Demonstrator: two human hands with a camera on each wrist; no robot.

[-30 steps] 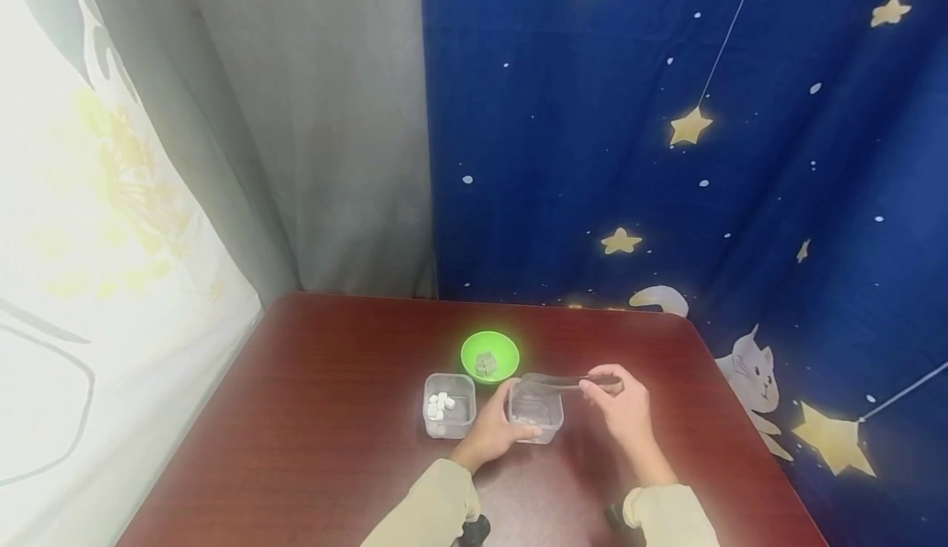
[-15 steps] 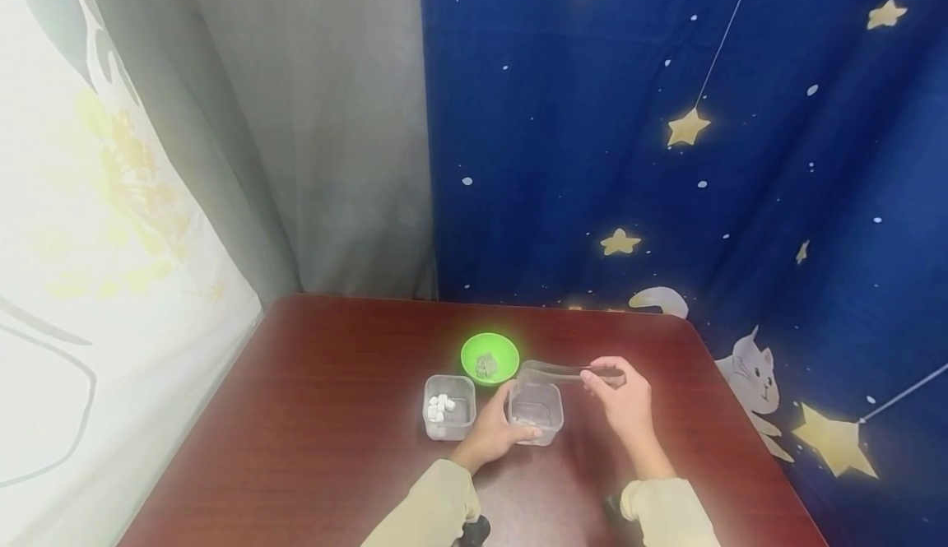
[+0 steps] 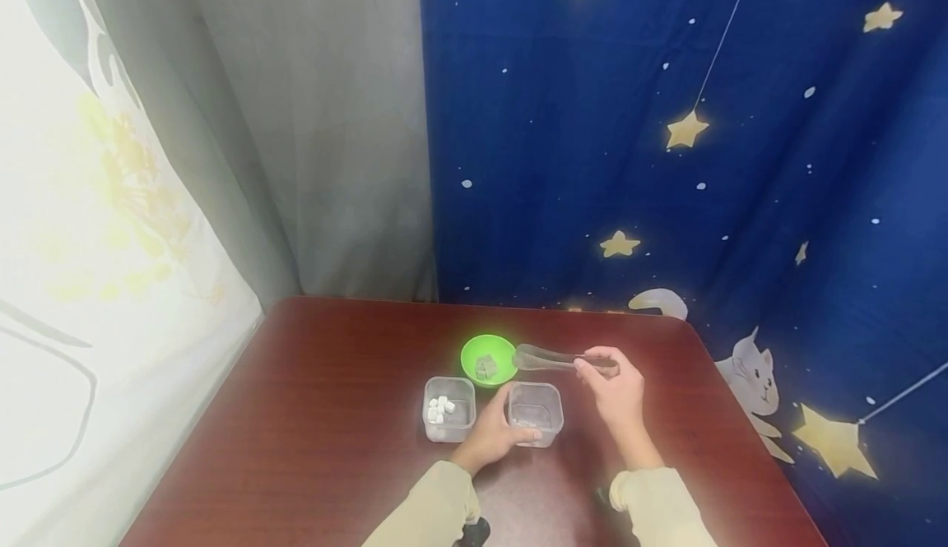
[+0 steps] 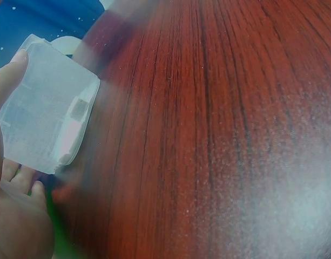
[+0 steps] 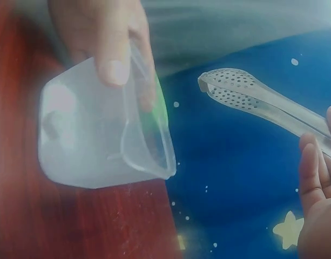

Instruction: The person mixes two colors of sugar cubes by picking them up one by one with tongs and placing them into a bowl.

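Left hand (image 3: 492, 432) curled round clear tub (image 3: 546, 417), probably steadying it, near green bowl (image 3: 490, 344) on desk (image 3: 341, 382); right hand (image 3: 620, 388)'s grip pinches perforated tongs (image 3: 546, 358) well back along their length, presumably keeping skin off the working end, raised near the bowl's rim.

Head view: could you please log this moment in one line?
left hand: grips right clear container; right hand: holds tongs; green bowl: grey cubes inside

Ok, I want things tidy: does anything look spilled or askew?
Nothing stands out. The bowl, left tub and right tub look upright, grey cubes lie inside the bowl, white cubes inside the left tub, and no spill shows.
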